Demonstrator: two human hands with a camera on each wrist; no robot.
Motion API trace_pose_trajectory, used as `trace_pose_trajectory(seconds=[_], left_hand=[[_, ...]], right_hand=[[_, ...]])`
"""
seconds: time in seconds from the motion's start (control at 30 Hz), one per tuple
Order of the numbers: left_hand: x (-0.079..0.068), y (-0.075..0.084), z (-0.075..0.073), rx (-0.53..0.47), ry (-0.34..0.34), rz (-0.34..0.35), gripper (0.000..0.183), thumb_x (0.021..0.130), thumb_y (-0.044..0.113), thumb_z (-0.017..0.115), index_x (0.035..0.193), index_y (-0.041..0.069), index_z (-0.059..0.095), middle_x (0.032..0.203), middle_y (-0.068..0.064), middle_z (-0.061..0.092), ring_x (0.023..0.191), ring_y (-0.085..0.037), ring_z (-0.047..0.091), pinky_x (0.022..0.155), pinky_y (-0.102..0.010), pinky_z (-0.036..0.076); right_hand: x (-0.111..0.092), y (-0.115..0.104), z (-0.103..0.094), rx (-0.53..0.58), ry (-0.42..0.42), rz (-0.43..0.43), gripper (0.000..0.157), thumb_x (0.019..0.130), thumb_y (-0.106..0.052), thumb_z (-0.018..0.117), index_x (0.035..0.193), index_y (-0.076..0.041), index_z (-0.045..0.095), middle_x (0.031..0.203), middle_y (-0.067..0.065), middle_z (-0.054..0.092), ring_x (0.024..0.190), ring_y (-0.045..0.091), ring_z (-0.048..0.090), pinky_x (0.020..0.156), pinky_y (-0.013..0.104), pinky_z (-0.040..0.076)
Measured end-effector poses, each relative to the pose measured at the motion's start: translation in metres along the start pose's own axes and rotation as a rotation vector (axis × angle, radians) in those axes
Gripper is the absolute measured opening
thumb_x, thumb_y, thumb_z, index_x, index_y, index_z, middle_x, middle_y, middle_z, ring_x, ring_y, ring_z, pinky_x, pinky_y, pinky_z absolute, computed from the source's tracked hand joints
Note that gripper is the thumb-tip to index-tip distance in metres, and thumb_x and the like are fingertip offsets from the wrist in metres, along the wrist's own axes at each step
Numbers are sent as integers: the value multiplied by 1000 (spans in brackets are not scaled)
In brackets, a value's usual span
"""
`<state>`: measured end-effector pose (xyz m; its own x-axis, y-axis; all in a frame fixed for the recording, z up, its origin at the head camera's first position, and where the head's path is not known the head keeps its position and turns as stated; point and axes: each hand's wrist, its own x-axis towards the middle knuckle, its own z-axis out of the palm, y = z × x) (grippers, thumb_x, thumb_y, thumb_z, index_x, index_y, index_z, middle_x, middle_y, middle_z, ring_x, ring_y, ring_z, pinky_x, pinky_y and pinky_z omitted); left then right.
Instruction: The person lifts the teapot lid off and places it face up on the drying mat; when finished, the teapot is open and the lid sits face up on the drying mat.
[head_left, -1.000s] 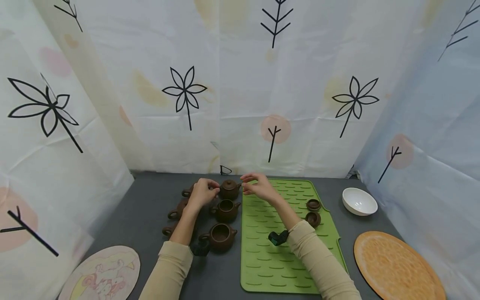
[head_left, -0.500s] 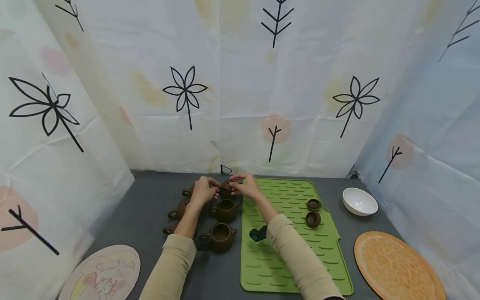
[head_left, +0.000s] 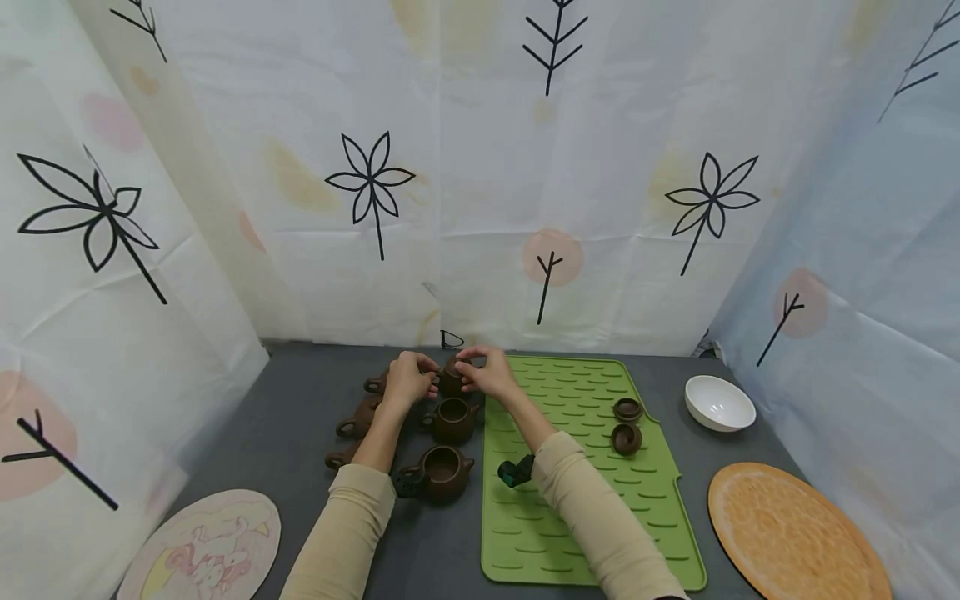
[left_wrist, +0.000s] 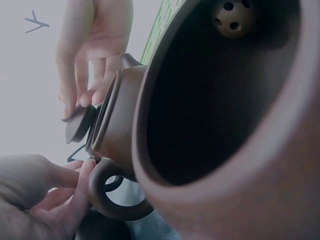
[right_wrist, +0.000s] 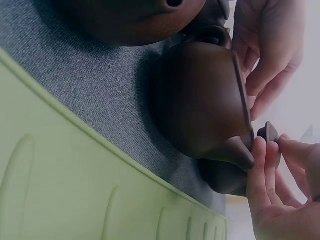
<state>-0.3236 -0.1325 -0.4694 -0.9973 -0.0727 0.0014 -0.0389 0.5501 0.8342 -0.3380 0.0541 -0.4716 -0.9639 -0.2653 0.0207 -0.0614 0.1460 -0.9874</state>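
Observation:
A brown clay teapot [head_left: 450, 383] stands at the back of the table's middle row. My right hand [head_left: 489, 375] is over it and pinches its small round lid [right_wrist: 270, 133] between thumb and fingertips, close by the pot's opening. On the handle side, my left hand [head_left: 408, 380] pinches at the pot's handle, which the fingers mostly hide. Nearer stand a middle teapot [head_left: 453, 423] and a front teapot [head_left: 444, 477], both without lids. The front pot's dark inside, with a pierced strainer ball [left_wrist: 236, 19], fills much of the left wrist view.
Left of my left forearm stand several teapots, partly hidden, one with its handle [head_left: 347, 428] showing. Two brown lids [head_left: 627, 408] lie on the green mat [head_left: 570, 533]. A white bowl [head_left: 718, 403], an orange round mat [head_left: 795, 533] and a pink picture mat [head_left: 206, 550] surround these.
My right hand has moved left from beside the back teapot's spout and taken hold of its lid. My left hand has stayed at the handle.

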Motion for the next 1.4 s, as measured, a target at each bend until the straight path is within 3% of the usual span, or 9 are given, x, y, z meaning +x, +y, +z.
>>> trace_pose_trajectory(seconds=[0.17, 0.33, 0.6, 0.77, 0.9, 1.07, 1.2, 1.27, 1.4], left_hand=[[1, 1, 0, 26, 1, 1, 17, 104, 0, 68, 116, -2, 80, 106, -25, 81, 64, -13, 77, 73, -41, 69], [-4, 2, -2, 32, 5, 7, 16, 104, 0, 68, 114, -1, 80, 106, -25, 80, 70, -20, 80, 71, -39, 68], [-5, 1, -5, -2, -13, 20, 18, 104, -1, 67, 117, -3, 79, 113, -28, 78, 75, -24, 82, 73, -40, 68], [-5, -1, -6, -33, -20, 26, 17, 104, -2, 67, 116, -4, 79, 118, -30, 77, 75, -24, 82, 73, -40, 68], [-5, -3, -6, -49, -27, 31, 17, 104, -3, 67, 116, -4, 79, 120, -31, 76, 74, -22, 82, 73, -40, 68], [-4, -5, -6, -77, -35, 18, 17, 104, -2, 67, 116, -4, 79, 121, -31, 76, 70, -15, 80, 75, -41, 69], [-2, -6, -6, -114, -46, 6, 17, 103, -2, 68, 116, -4, 79, 123, -31, 76, 69, -12, 79, 79, -44, 69], [-1, -7, -6, -135, -55, -1, 17, 104, -2, 68, 117, -5, 79, 123, -32, 76, 69, -12, 79, 80, -45, 69], [-1, -8, -6, -167, -68, -11, 17, 104, -3, 67, 117, -6, 78, 123, -33, 75, 70, -12, 79, 82, -46, 68]], right_hand=[[-5, -5, -6, 22, 3, -36, 26, 106, -6, 68, 130, 5, 70, 128, 24, 67, 77, 17, 71, 90, 58, 66], [-14, -12, -18, 18, -17, -72, 28, 107, -6, 68, 133, 5, 68, 138, 26, 63, 79, 15, 72, 97, 67, 60], [-28, -22, -50, -2, 2, -85, 30, 109, -7, 65, 136, 6, 65, 145, 28, 58, 93, 37, 78, 90, 48, 67], [-38, -21, -74, -16, 19, -85, 29, 110, -5, 61, 135, 9, 60, 142, 31, 56, 83, 24, 77, 85, 40, 69], [-48, -18, -96, -39, 23, -79, 32, 111, -4, 58, 140, 9, 55, 145, 34, 53, 79, 17, 75, 86, 44, 68], [-62, -15, -125, -78, -14, -77, 46, 113, -4, 53, 158, 1, 46, 155, 37, 47, 91, 32, 79, 97, 61, 62], [-72, -9, -146, -99, -69, -87, 51, 114, -2, 47, 165, -3, 41, 162, 39, 39, 107, 47, 76, 102, 60, 60], [-76, -6, -156, -99, -92, -97, 51, 115, 0, 45, 165, -1, 41, 165, 40, 34, 110, 44, 77, 102, 58, 60], [-84, 0, -172, -78, -95, -73, 48, 116, -6, 45, 163, 1, 42, 167, 37, 30, 107, 23, 80, 106, 55, 59]])
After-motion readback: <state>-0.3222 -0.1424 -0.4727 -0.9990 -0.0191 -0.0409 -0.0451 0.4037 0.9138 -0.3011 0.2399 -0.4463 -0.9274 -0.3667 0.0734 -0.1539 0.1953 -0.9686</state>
